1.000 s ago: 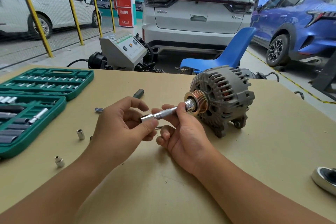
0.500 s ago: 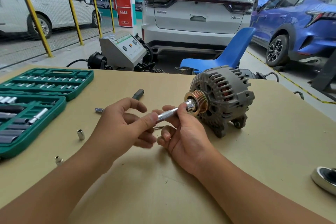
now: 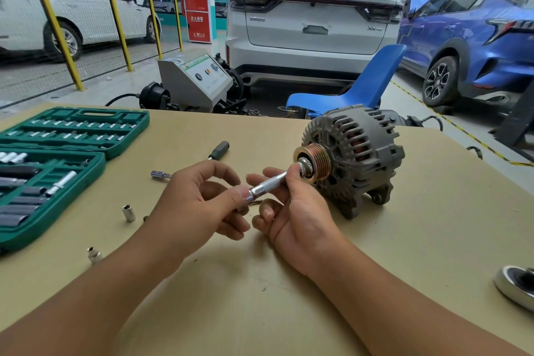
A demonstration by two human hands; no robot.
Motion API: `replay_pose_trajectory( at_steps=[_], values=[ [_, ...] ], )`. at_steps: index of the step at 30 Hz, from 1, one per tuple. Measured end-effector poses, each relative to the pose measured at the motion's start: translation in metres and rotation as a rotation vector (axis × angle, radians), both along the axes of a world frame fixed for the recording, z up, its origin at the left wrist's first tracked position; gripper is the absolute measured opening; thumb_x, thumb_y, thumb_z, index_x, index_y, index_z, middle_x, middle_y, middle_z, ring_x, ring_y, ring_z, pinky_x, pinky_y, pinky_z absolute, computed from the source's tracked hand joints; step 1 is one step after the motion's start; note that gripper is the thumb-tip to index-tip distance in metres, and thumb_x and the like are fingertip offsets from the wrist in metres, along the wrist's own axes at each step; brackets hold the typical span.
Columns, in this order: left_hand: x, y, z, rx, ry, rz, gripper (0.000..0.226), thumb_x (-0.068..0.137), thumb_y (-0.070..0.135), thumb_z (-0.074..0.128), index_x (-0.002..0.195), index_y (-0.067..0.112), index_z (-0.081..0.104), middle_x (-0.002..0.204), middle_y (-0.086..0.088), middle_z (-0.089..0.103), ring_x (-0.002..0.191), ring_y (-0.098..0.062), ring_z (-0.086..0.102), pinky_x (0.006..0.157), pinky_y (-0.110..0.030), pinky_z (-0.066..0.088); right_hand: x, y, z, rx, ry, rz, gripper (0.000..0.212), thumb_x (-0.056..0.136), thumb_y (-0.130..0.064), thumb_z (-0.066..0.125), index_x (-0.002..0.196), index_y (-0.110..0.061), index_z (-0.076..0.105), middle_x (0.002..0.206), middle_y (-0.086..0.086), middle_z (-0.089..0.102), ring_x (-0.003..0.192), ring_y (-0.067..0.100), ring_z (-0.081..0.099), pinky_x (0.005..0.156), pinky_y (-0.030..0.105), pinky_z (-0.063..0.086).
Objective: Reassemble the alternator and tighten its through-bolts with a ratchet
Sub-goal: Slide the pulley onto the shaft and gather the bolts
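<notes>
On the surface, right of centre: alternator (image 3: 357,157) stands on its mounting lugs, pulley (image 3: 313,163) facing left toward the hands
Tool: chrome driver handle (image 3: 268,185) with a socket (image 3: 303,167) on its tip, seated on the pulley centre nut
Tool axis: long axis runs from lower left up to upper right, roughly in line with the pulley shaft
Right hand (image 3: 291,211): thumb and forefinger pinched on the tool near the socket end, other fingers curled under it
Left hand (image 3: 199,202): thumb and fingers closed on the tail end of the handle, index finger raised loosely above
Key relation: alternator lies right of and beyond both hands; right hand is nearer to it, just beside the pulley; left hand sits at the far end of the tool
Step, my guess: spinning the pulley nut by hand; through-bolts not yet touched with a ratchet
Next move needs: tool kept straight on the shaft axis, or the socket may slip off
Left side: green socket case (image 3: 57,167) lies open, well apart from the alternator
Loose bits: small sockets (image 3: 128,212) on the surface between case and hands; screwdriver (image 3: 218,150) behind the left hand
</notes>
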State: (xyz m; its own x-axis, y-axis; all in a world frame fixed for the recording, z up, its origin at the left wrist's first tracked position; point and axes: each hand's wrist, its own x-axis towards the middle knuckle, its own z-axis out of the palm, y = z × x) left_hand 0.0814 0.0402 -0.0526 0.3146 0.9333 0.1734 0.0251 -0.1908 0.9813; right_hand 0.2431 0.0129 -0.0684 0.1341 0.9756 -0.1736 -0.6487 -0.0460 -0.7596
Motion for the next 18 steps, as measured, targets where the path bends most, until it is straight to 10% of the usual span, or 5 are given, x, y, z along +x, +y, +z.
replay_pose_trajectory(
  at_steps=[18],
  values=[
    [-0.0026, 0.0002, 0.0017, 0.202, -0.033, 0.148, 0.021, 0.082, -0.006, 0.081, 0.077, 0.003, 0.062, 0.056, -0.018, 0.065, 0.044, -0.029, 0.064, 0.043, -0.034, 0.055, -0.0042, -0.003, 0.0044, 0.001, -0.089, 0.015, 0.046, 0.106, -0.047, 0.042, 0.111, -0.006, 0.062, 0.096, 0.011, 0.076, 0.045, 0.017, 0.041, 0.049, 0.029, 0.043]
  ],
)
